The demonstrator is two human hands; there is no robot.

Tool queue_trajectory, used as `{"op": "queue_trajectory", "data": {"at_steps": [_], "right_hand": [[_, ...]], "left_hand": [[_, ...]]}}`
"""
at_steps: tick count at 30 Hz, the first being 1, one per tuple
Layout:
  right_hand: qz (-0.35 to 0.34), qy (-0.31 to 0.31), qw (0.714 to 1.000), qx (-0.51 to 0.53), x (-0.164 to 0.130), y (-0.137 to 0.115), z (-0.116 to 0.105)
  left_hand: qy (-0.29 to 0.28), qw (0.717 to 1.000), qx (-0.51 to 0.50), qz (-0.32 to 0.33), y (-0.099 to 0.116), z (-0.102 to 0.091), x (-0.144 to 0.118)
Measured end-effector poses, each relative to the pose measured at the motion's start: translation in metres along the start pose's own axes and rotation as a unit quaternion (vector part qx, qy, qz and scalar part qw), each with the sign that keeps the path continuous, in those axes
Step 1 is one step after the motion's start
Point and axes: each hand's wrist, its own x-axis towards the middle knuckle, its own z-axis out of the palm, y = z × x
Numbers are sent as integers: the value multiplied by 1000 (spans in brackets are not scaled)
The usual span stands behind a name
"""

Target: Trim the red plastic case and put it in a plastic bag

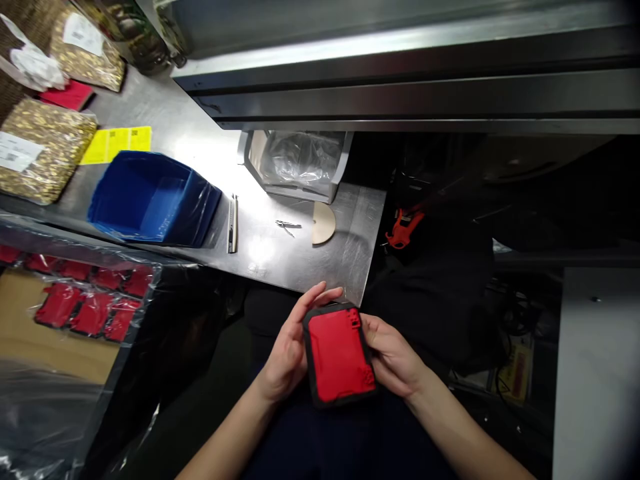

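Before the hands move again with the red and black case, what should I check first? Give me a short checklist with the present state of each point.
1. Left hand grips the red and black case on its left edge: ok.
2. Right hand supports the right edge: ok.
3. The case is held in the air, below the edge of the metal table, not resting on it: ok.
4. Red insert sits flush in the black frame all around: cannot tell, the fingers hide part of the edges.
5. Utility knife lies apart from the hands, beside the blue bin: ok.
6. Blue bin has free room inside: ok, it looks empty.
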Motion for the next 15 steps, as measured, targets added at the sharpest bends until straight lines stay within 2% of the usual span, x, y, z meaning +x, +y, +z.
{"op": "queue_trajectory", "data": {"at_steps": [3, 5, 6, 7, 9, 10, 11, 13, 14, 15], "right_hand": [[35, -56, 996, -64, 6, 6, 4], [31, -74, 972, -219, 12, 2, 4], [13, -64, 940, -335, 15, -4, 3], [-19, -38, 889, -457, 20, -12, 2], [-102, 52, 761, -639, 33, -35, 0], [-140, 104, 709, -683, 43, -47, 1], [-171, 152, 679, -697, 55, -59, 3], [-209, 226, 640, -704, 86, -78, 10], [-226, 256, 611, -714, 103, -83, 15], [-238, 284, 571, -733, 120, -86, 20]], "left_hand": [[62, 993, -99, -14, -8, -4, -3], [105, 981, -159, -30, -10, -12, -6], [129, 975, -175, -36, -11, -17, -9], [151, 971, -182, -38, -11, -21, -12], [189, 964, -185, -39, -8, -26, -21], [199, 961, -188, -44, -7, -27, -26], [204, 958, -192, -55, -6, -27, -30], [209, 955, -194, -87, -4, -25, -38], [212, 953, -188, -103, -4, -24, -40], [216, 953, -180, -115, -4, -22, -42]]}}
